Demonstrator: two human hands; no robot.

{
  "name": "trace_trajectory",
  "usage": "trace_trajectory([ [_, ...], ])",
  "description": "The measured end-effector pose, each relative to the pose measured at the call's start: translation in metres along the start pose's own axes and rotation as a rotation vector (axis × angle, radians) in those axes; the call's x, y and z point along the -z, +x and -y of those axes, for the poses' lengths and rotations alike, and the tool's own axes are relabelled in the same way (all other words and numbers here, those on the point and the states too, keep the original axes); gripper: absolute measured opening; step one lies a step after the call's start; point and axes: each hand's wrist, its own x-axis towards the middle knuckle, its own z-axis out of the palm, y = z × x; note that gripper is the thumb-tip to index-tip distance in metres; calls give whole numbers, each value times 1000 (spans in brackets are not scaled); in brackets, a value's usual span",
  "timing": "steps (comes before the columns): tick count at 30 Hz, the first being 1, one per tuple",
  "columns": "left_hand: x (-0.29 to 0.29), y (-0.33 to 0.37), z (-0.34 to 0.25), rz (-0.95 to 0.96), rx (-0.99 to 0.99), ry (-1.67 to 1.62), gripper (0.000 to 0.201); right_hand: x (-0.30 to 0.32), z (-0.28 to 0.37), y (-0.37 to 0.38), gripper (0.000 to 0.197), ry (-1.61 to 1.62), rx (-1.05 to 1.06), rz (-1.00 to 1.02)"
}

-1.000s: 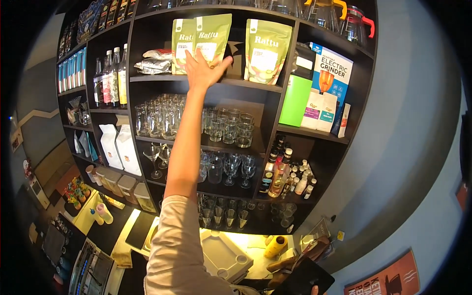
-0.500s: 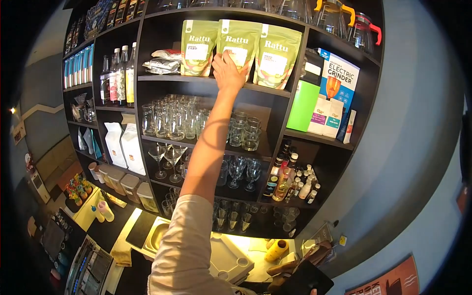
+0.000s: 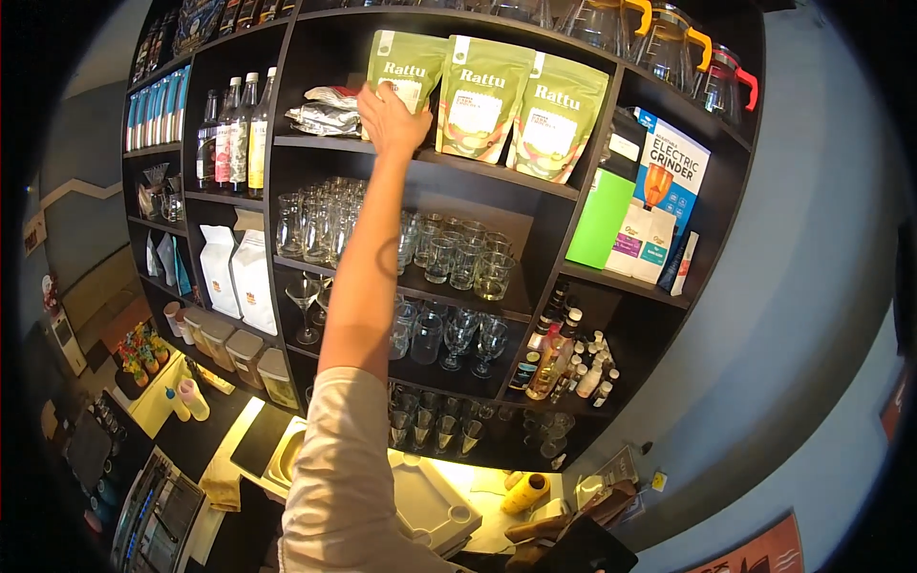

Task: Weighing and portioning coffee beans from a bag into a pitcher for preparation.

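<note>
Where the left hand [image 3: 394, 128] reaches up, I see an olive-green, rectangular stand-up pouch with a white label [image 3: 407, 63], the leftmost of three on the dark flat shelf [image 3: 468, 169]. Its long axis is nearly upright, the top leaning slightly to the right, and its printed front faces me. Two similar green pouches [image 3: 484, 91] stand to its right, also fronts toward me. The hand hides the lower part of the leftmost pouch, so I cannot tell whether the fingers are clamped on it or only lie against it. The right hand is outside my view, and its grip I cannot tell. The left arm is stretched almost straight, fingers upward, thumb to the right; its beige cloth sleeve [image 3: 336, 458] is cut off by the lower edge.
</note>
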Motion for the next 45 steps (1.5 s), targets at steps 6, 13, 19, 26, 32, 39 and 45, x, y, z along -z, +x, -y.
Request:
trace_trajectory([
  [6,4,16,4,398,130,181,125,4,21,-8,52,-32,-90,48],
  [13,-4,24,23,439,87,261,116,6,41,-11,57,68,-194,166],
  [19,10,24,20,484,130,195,111,-6,9,-10,53,-46,-155,-35],
  [26,12,18,30,382,41,82,106,-10,5,-3,52,14,-99,50],
  [32,16,10,29,248,-49,30,103,-10,12,0,51,2,-115,112],
  [39,14,8,32,184,-105,-1,106,-19,-29,7,62,10,-7,112],
  [45,19,4,38,168,-118,-77,115,-17,-17,5,79,-172,-51,130],
])
